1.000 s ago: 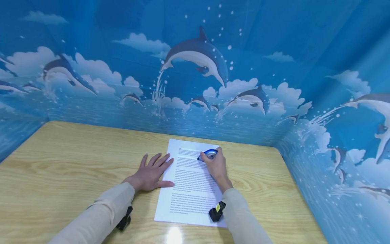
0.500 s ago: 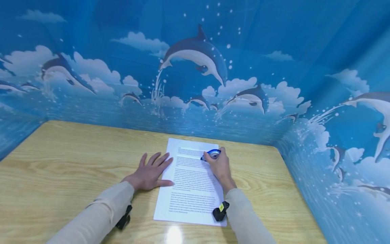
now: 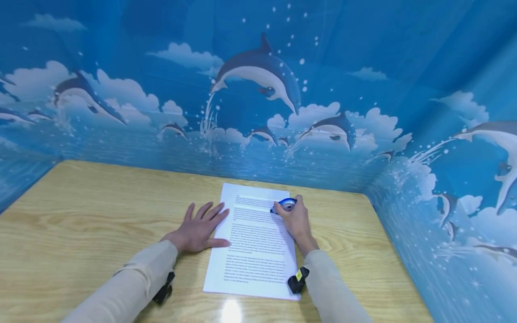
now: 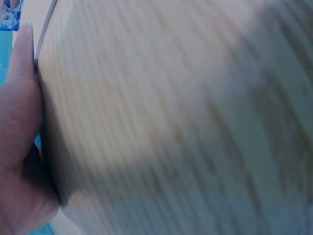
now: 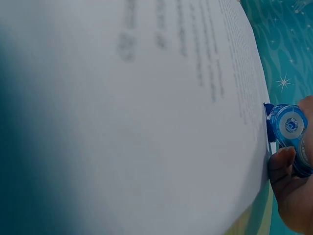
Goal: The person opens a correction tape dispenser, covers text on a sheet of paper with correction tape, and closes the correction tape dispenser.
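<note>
My right hand [image 3: 296, 220] grips a blue, see-through correction tape dispenser [image 3: 287, 205] near the top right of a printed sheet of paper [image 3: 258, 246]. In the right wrist view the correction tape [image 5: 291, 126] has its tip at the paper's surface, with the thumb and fingers around its body. My left hand [image 3: 198, 230] lies flat with spread fingers, its fingertips on the paper's left edge and its palm over the table. Only the side of the left hand [image 4: 19, 112] shows in the left wrist view.
The paper lies on a wood-grain table [image 3: 101, 211]. A blue curtain [image 3: 181, 103] printed with dolphins rises behind the table and along its sides. Small black devices sit at both wrists, the right one [image 3: 298, 280] over the paper's lower right corner.
My right hand has slid a little to the right across the paper with the correction tape. The left hand keeps its place on the paper's edge.
</note>
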The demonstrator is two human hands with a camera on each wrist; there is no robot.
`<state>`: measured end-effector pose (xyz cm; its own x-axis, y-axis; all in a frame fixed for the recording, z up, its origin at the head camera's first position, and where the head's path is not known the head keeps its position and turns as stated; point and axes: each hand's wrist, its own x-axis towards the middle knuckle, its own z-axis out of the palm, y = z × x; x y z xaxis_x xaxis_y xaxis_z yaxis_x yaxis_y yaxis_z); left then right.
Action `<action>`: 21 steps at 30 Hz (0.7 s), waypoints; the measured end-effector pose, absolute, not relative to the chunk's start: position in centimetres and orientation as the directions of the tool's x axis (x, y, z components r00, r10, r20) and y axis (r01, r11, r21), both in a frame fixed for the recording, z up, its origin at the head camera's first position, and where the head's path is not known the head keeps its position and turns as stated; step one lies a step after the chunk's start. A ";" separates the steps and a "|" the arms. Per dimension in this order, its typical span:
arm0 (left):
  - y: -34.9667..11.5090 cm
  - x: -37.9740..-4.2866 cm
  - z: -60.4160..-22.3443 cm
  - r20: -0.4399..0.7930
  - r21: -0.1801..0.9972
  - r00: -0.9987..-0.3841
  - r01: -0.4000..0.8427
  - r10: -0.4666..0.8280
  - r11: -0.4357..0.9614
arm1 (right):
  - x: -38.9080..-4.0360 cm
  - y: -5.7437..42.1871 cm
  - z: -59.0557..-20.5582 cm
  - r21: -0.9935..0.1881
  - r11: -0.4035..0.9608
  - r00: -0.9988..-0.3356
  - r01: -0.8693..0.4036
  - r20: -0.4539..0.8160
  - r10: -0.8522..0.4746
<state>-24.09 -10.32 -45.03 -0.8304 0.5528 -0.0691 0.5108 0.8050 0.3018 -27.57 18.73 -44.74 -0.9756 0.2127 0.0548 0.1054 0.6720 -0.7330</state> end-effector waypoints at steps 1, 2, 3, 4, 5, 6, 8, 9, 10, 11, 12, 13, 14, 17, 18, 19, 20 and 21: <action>-10.3 -24.2 -45.2 -0.059 0.300 -0.831 0.513 0.553 0.804 | -27.5 18.9 -44.7 -0.731 0.675 -0.975 0.106 0.056 0.215; -10.3 -24.2 -45.4 -0.056 0.301 -0.832 0.513 0.552 0.804 | -27.5 19.0 -44.7 -0.731 0.674 -0.975 0.105 0.058 0.215; -10.3 -24.3 -45.6 -0.051 0.302 -0.833 0.513 0.551 0.803 | -27.5 19.1 -44.7 -0.732 0.673 -0.975 0.104 0.058 0.214; -10.4 -24.4 -45.8 -0.044 0.302 -0.834 0.514 0.551 0.803 | -27.5 19.3 -44.7 -0.731 0.674 -0.975 0.108 0.054 0.215; -10.4 -24.5 -46.0 -0.039 0.302 -0.834 0.515 0.550 0.802 | -27.5 19.4 -44.7 -0.728 0.676 -0.975 0.110 0.053 0.216; -10.4 -24.6 -46.2 -0.032 0.302 -0.834 0.517 0.550 0.801 | -27.5 19.5 -44.7 -0.726 0.679 -0.974 0.113 0.052 0.219; -10.4 -24.7 -46.3 -0.035 0.307 -0.837 0.511 0.546 0.803 | -27.6 19.7 -44.7 -0.724 0.680 -0.974 0.115 0.052 0.220; -10.4 -24.7 -46.4 -0.035 0.308 -0.838 0.509 0.544 0.804 | -27.6 19.8 -44.7 -0.721 0.683 -0.974 0.117 0.051 0.222; -10.4 -24.7 -46.3 -0.035 0.309 -0.839 0.508 0.544 0.804 | -27.6 19.9 -44.7 -0.719 0.685 -0.973 0.118 0.053 0.223; -10.4 -24.7 -46.3 -0.042 0.307 -0.840 0.505 0.542 0.807 | -27.6 20.0 -44.7 -0.718 0.686 -0.973 0.116 0.056 0.222; -10.4 -24.7 -46.3 -0.047 0.307 -0.840 0.502 0.540 0.808 | -27.6 20.0 -44.6 -0.719 0.686 -0.974 0.114 0.057 0.221; -10.4 -24.7 -46.3 -0.054 0.306 -0.841 0.499 0.538 0.811 | -27.6 20.1 -44.6 -0.719 0.685 -0.974 0.113 0.057 0.220; -10.4 -24.8 -46.4 -0.056 0.306 -0.841 0.499 0.538 0.811 | -27.5 20.2 -44.7 -0.720 0.685 -0.974 0.108 0.060 0.218; -10.4 -24.8 -46.5 -0.057 0.315 -0.839 0.499 0.541 0.807 | -27.5 20.4 -44.7 -0.719 0.686 -0.974 0.111 0.058 0.218; -10.4 -24.8 -46.5 -0.055 0.320 -0.838 0.500 0.543 0.805 | -27.4 20.6 -44.7 -0.718 0.687 -0.974 0.113 0.058 0.221; -10.4 -24.8 -46.5 -0.055 0.323 -0.838 0.499 0.542 0.804 | -27.4 20.7 -44.7 -0.718 0.687 -0.973 0.112 0.059 0.221; -10.4 -24.7 -46.5 -0.051 0.328 -0.837 0.501 0.544 0.801 | -27.4 20.8 -44.8 -0.716 0.689 -0.973 0.115 0.057 0.222; -10.4 -24.7 -46.4 -0.054 0.328 -0.838 0.499 0.543 0.802 | -27.4 20.9 -44.8 -0.714 0.689 -0.973 0.121 0.052 0.224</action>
<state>-24.69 -10.38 -46.37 -0.8377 0.5434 -0.0536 0.4993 0.8020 0.3280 -27.39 20.89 -44.79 -0.9731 0.2245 0.0520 0.1209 0.6893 -0.7143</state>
